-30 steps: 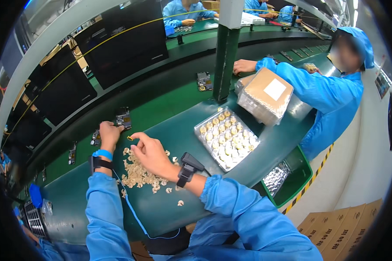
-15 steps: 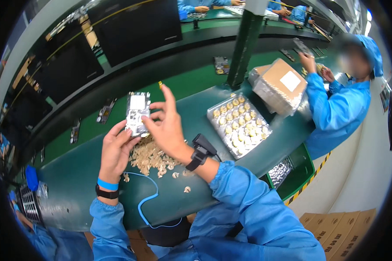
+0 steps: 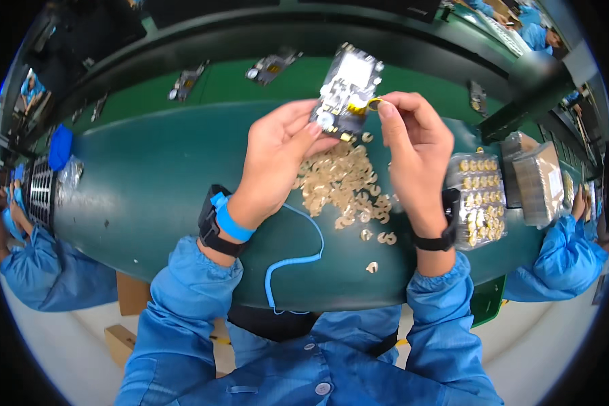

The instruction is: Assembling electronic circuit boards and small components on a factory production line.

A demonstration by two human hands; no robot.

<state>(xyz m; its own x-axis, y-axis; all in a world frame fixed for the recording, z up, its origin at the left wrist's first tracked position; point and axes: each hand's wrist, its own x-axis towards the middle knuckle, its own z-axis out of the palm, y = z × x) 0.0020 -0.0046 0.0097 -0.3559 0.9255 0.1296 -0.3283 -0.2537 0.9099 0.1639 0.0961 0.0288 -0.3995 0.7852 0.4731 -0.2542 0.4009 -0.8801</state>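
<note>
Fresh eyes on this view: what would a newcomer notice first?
Probably the circuit board in the left hand, with the right hand pinching a small yellow-edged piece beside it. Below lies a loose pile of beige pieces; a clear tray of gold-coloured parts sits to the right.

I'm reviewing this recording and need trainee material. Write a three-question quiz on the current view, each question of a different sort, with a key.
1. Which hand holds the circuit board?
2. True or false: the tray of round gold parts lies to the left of the pile of small beige pieces.
3. Fill in the blank: the small piece pinched by the right hand is ____ in colour.

Key:
1. The left hand.
2. False; the tray lies to the right of the pile.
3. Yellow.
</note>
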